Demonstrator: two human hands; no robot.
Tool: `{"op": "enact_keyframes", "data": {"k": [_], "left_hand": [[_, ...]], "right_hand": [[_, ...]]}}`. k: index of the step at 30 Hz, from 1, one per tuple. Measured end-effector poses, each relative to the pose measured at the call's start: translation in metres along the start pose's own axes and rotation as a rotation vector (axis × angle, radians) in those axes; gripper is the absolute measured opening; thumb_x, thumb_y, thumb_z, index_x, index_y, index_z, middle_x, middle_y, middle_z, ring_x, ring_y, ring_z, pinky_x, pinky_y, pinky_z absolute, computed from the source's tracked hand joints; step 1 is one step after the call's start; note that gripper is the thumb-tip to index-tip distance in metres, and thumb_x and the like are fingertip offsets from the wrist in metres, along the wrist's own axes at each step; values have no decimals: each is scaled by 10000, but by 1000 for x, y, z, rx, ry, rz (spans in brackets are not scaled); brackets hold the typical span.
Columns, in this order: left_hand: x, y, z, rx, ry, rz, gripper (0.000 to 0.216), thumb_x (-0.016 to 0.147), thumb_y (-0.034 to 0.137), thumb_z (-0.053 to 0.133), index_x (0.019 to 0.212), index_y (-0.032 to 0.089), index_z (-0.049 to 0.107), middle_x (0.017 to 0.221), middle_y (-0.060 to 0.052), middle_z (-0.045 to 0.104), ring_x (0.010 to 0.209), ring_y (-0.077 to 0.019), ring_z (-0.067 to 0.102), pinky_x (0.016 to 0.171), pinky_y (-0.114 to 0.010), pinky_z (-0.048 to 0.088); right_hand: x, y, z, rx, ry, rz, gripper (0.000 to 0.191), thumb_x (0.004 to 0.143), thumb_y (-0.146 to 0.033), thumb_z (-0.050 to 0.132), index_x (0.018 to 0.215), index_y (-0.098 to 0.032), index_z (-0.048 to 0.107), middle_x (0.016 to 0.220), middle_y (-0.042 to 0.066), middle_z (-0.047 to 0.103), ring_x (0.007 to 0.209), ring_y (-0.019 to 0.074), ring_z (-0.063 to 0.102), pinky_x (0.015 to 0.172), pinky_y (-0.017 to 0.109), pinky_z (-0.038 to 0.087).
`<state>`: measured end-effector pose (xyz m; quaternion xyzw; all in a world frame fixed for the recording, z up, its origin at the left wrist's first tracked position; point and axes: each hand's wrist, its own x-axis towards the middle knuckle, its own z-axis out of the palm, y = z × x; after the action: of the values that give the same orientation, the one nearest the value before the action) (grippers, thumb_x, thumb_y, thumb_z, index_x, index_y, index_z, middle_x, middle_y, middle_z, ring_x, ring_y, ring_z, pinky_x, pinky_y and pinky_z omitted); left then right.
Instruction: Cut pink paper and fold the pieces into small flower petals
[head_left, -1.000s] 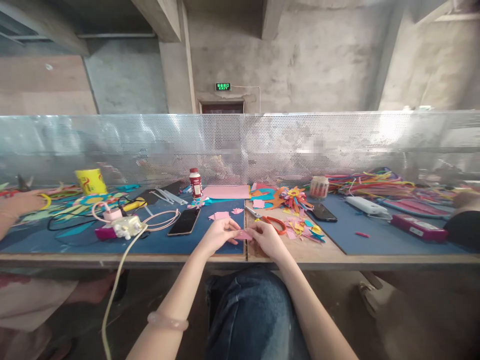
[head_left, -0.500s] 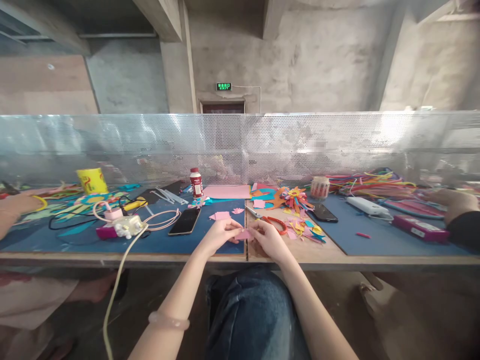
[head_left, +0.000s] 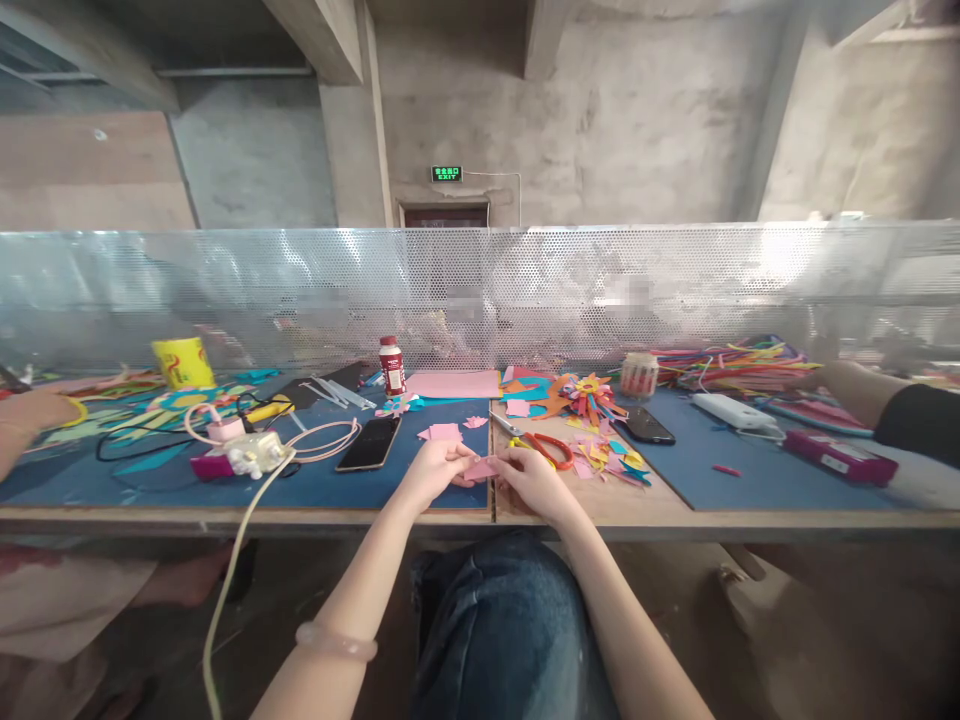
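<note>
Pinching a pink paper (head_left: 481,468) near the bench's (head_left: 607,517) front edge, the left hand (head_left: 435,474) and right hand (head_left: 534,478) seem closed on opposite ends; uneven pulling could tear it, a slack pinch could drop it.

A small, thin piece of pink paper (head_left: 481,469) is held between the fingertips of the left hand (head_left: 435,474) and the right hand (head_left: 534,478), one end pinched in each. Its colour is a plain light pink, and it lies at a slight slant, the left end nearer and the right end a little farther. Fingers cover both ends, so its full outline, and any fold, cannot be told. It sits close to the near edge of the worktable (head_left: 630,498), around the middle from left to right; whether it touches the top is unclear
</note>
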<state>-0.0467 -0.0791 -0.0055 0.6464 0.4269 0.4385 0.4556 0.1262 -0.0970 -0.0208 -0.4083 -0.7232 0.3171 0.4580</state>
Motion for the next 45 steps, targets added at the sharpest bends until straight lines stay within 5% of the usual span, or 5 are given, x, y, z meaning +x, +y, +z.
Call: {"op": "enact_keyframes", "data": {"k": [10,17,23,31,45], "left_hand": [[0,3,1,38,-99,157,404,647,310,688,1009,151,605,1069,-107,630,948,-213,595,789,-321,489],[-3,4,2,-2,-166,100,372,632,319,702,948,134,639,923,-87,683,867,-201,620,780,-315,487],[0,-2,0,-4,-86,99,303,720,366,598,911,140,662,823,-54,683,739,-179,620,682,-306,511],[-1,0,0,-8,-93,77,288,724,369,585,886,142,654,783,-42,676,700,-172,621,665,-300,509],[1,-2,0,86,-39,130,287,703,321,601,921,136,626,770,-41,660,648,-138,584,631,-254,465]], "right_hand": [[2,4,0,85,91,23,345,777,-456,490,607,-158,524,536,-10,534,505,108,491,502,215,366],[2,3,0,140,122,40,355,758,-484,511,595,-169,492,499,-28,515,461,101,470,477,215,361],[2,4,-1,133,106,69,321,726,-459,555,610,-162,523,495,-24,523,460,111,487,479,227,378],[3,4,2,222,124,28,220,730,-348,547,832,-155,578,690,10,607,575,124,543,550,237,423],[0,-1,-1,107,136,65,191,705,-341,559,728,-152,574,609,-9,567,497,102,479,492,222,378]]}}
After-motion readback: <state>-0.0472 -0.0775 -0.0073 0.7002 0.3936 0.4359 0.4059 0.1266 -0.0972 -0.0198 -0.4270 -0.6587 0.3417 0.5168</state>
